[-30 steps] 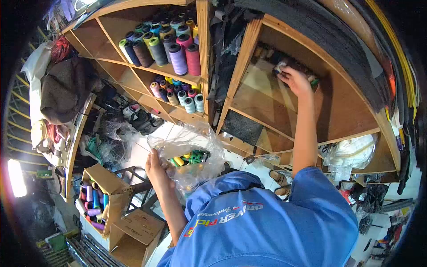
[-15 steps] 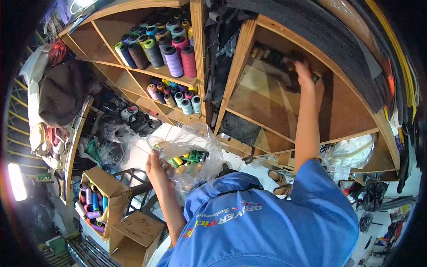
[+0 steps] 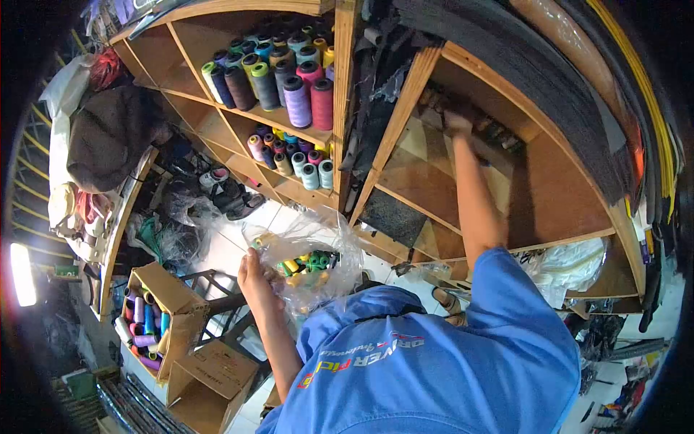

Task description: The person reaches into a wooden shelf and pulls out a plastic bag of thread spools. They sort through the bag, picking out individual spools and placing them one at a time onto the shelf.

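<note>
My left hand is closed on the edge of a clear plastic bag, which hangs open in front of my body. Small green and yellow thread spools show inside the bag. My right hand reaches deep into the wooden shelf compartment on the right. It is at a row of small dark spools along the back of that compartment. Shadow and blur hide its fingers, so whether it grips a spool does not show.
Large thread cones fill an upper left shelf, with smaller cones beneath. A cardboard box of spools and another open carton stand at lower left. A wooden upright divides the shelves. White plastic bundles lie at lower right.
My right hand has moved left along the row of dark spools. More of the row shows to its right. My left hand keeps hold of the bag, and the view has shifted slightly.
</note>
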{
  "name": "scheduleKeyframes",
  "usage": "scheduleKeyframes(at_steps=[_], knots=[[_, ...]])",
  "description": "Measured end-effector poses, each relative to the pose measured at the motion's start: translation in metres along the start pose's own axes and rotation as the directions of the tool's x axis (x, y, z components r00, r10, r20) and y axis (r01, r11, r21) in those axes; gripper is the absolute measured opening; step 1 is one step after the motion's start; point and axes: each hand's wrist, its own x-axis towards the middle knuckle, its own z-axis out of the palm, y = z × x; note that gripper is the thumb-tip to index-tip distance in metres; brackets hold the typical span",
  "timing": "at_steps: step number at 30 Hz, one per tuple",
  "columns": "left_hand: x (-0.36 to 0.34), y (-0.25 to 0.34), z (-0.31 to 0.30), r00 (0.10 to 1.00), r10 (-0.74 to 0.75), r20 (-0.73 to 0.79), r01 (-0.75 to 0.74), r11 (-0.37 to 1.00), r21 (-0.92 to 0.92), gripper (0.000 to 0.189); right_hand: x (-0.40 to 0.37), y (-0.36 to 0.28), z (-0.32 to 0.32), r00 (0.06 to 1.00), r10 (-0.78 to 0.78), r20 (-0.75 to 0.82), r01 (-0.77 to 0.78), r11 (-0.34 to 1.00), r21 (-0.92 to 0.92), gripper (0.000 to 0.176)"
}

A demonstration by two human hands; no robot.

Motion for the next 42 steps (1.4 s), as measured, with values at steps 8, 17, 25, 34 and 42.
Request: scheduleKeyframes(at_steps=[8,17,25,34,42], knots=[[0.0,0.005,-0.005,0.999,0.009,-0.035,-0.008,1.0,0.027,0.024,-0.005,0.007,0.021,0.998,0.008,-0.067,0.003,0.986,0.166,0.034],[0.004,0.004,-0.006,1.0,-0.014,-0.014,0.015,0.995,0.096,0.029,-0.02,0.004,-0.005,0.998,0.059,0.009,-0.059,0.99,0.124,0.037],[-0.002,0.012,0.008,0.999,-0.046,0.009,0.043,0.983,0.18,0.029,-0.024,0.061,-0.138,0.625,0.127,0.77,-0.324,0.94,0.108,0.041],[-0.014,0.02,0.032,0.977,0.101,0.189,-0.146,0.959,0.241,0.027,-0.084,0.049,-0.19,0.691,0.107,0.715,-0.425,0.86,0.283,0.042],[-0.012,0.03,0.019,0.957,0.062,0.282,-0.175,0.903,0.392,0.047,-0.06,-0.069,-0.278,0.645,-0.522,0.558,-0.62,0.069,0.782,0.034]])
